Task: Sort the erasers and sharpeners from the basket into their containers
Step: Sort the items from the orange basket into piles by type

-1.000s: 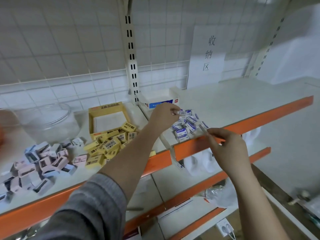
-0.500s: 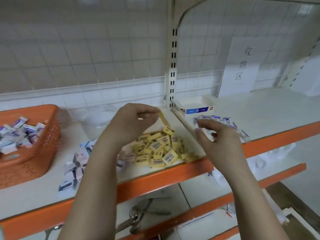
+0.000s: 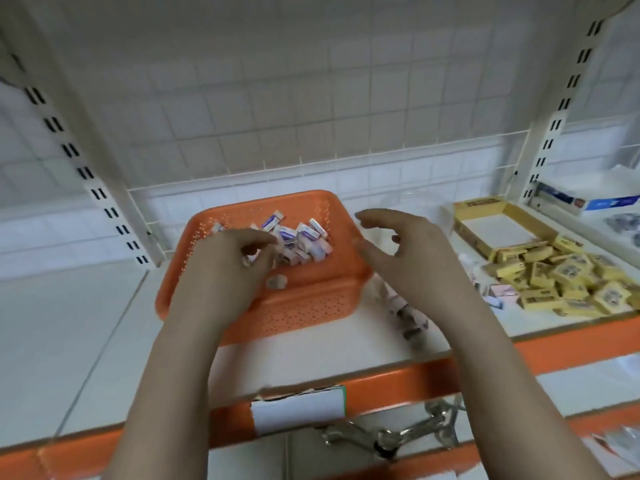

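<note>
**Q:** Where were your hands just then?

**Me:** Both over the orange perforated plastic basket (image 3: 311, 306). My left hand (image 3: 228, 268) was curled above its near side, fingertips pinched close, though I couldn't tell if they gripped anything. My right hand (image 3: 405, 258) hung beside the basket's right rim, spread wide and empty.

**Q:** And the stock?

**Me:** The small white-and-purple wrapped erasers (image 3: 298, 239) were heaped toward the basket's far wall. Right of the basket lay the pile of yellow boxed blocks (image 3: 568, 282), with their open yellow cardboard carton (image 3: 498, 230) behind it.

**Q:** How would you pick well?

**Me:** The wrappers looked slick and the pieces small and hard-edged, so I judged it best to pinch one by its long sides, not scoop.
</note>
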Available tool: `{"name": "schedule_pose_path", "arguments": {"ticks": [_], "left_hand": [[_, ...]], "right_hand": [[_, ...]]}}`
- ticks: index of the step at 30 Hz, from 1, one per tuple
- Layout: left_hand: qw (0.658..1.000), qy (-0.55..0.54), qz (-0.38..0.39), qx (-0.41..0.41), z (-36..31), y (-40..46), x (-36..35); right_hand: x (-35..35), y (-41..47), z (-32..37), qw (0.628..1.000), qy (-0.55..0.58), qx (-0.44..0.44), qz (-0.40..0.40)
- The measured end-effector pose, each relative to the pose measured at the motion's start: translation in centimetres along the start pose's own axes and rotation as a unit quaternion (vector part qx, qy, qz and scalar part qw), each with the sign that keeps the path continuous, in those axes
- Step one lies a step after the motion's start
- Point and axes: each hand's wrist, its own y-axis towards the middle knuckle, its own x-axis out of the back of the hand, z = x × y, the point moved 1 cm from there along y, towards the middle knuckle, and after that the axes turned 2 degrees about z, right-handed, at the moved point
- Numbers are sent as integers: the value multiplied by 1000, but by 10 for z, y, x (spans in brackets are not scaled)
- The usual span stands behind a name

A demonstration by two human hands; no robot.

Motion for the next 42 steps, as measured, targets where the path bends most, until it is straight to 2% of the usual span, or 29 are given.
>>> {"name": "schedule_pose_path", "arguments": {"ticks": [3,7,11,15,22,29,31,35,37,39,42], "left_hand": [[999,-5,-32,27,20,-10,14],[996,-18,-66,52,32,-21,26],[995,-26,-72,67,32,-24,33],[995,-14,-63,74,35,-26,32],[993,87,-46,59,41,-32,22],[993,97,-32,61,54,-24,34],[992,109,-26,60,57,-14,39],[986,158,34,43,64,26,39],[981,181,66,35,70,55,33],[973,207,99,34,80,83,22],[952,271,138,24,96,115,7]], "right_hand": [[-21,17,26,996,-49,34,72],[-46,67,41,970,-160,69,170],[-80,126,43,936,-264,91,214],[-117,160,31,895,-348,160,227],[-147,168,17,779,-525,282,197],[-148,167,15,730,-579,321,170],[-141,165,18,747,-565,309,166],[-109,145,36,858,-446,218,131],[-88,128,42,921,-338,163,108],[-70,104,43,967,-204,118,95],[-51,65,37,994,-53,87,45]]}}
